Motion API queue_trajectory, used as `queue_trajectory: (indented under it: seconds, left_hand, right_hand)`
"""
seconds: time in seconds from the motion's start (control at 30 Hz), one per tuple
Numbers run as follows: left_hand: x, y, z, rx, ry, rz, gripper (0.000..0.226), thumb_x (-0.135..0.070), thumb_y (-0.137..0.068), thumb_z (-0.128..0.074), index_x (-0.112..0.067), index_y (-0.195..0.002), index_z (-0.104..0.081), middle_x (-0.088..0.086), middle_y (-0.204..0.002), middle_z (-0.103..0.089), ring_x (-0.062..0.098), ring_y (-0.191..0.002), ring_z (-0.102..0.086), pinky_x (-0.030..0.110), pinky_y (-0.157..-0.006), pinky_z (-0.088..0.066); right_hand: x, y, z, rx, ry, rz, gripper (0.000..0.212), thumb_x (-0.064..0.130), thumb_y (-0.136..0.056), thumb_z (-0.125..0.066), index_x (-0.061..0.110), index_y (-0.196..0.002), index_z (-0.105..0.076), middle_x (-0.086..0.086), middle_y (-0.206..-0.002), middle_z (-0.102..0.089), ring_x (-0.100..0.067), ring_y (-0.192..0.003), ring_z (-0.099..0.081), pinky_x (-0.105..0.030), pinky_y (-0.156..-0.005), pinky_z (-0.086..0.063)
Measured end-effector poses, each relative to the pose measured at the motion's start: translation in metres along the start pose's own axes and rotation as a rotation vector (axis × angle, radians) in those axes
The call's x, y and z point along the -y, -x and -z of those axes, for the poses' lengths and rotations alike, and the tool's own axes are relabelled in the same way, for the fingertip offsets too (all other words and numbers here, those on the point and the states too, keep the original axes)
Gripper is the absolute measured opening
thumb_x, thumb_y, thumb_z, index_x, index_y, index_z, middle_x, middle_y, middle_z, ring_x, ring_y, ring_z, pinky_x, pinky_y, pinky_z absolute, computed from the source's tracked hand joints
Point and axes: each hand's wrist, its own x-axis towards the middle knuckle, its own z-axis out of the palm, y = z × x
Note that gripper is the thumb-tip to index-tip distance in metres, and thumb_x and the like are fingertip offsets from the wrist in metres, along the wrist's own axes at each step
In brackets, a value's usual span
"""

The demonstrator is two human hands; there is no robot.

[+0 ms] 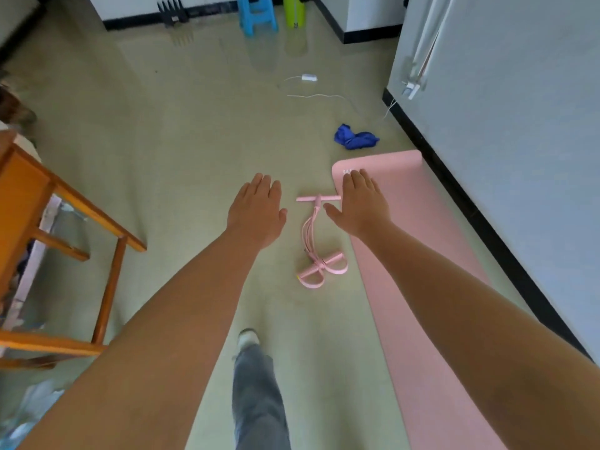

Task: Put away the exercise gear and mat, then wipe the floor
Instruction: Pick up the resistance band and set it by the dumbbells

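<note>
A pink exercise mat (pixel 422 254) lies unrolled on the floor along the right wall. Beside its left edge lies a pink pedal resistance band (pixel 316 245), handle bar at the far end, foot loops nearer me. A crumpled blue cloth (pixel 355 138) sits on the floor beyond the mat's far end. My left hand (pixel 256 212) is stretched forward, palm down, fingers straight, left of the band and holding nothing. My right hand (pixel 362 203) is held out the same way, over the mat's far left corner. Both hands are in the air above the floor.
An orange wooden chair frame (pixel 65 228) stands at the left. A blue stool (pixel 258 14) and a green bottle (pixel 293 9) stand by the far wall. A white cable with an adapter (pixel 310 77) trails across the floor to the right wall. My leg (pixel 256 394) steps forward.
</note>
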Motion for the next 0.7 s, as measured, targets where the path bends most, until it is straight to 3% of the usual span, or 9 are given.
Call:
queue_trajectory:
  seconds: [0.2, 0.33, 0.7]
  left_hand:
    - [0.084, -0.183, -0.006, 0.069, -0.115, -0.187, 0.057, -0.03, -0.102, -0.029, -0.005, -0.149, -0.009, 0.012, -0.158, -0.008, 0.024, -0.147, -0.002, 0.034, -0.12, -0.006]
    - [0.104, -0.294, -0.011, 0.084, -0.174, -0.316, 0.057, -0.028, -0.1, -0.034, -0.003, -0.148, -0.014, 0.014, -0.157, -0.013, 0.026, -0.147, -0.006, 0.034, -0.119, -0.008]
    - [-0.009, -0.556, -0.066, 0.172, -0.326, -0.858, 0.059, -0.028, -0.099, -0.038, -0.001, -0.147, -0.016, 0.014, -0.156, -0.015, 0.026, -0.146, -0.007, 0.034, -0.118, -0.008]
  right_hand:
    - [0.019, -0.176, -0.006, 0.006, -0.038, -0.164, 0.074, 0.042, -0.094, -0.043, -0.001, -0.147, -0.013, -0.015, -0.157, -0.013, -0.027, -0.148, -0.004, -0.036, -0.121, -0.006]
    - [0.008, -0.262, -0.013, 0.019, -0.105, -0.258, 0.074, 0.042, -0.094, -0.044, 0.0, -0.147, -0.013, -0.014, -0.157, -0.012, -0.027, -0.148, -0.004, -0.036, -0.121, -0.006]
    - [-0.13, -0.427, -0.084, 0.049, -0.287, -0.731, 0.074, 0.043, -0.094, -0.044, 0.001, -0.147, -0.013, -0.012, -0.158, -0.012, -0.026, -0.148, -0.005, -0.035, -0.12, -0.005]
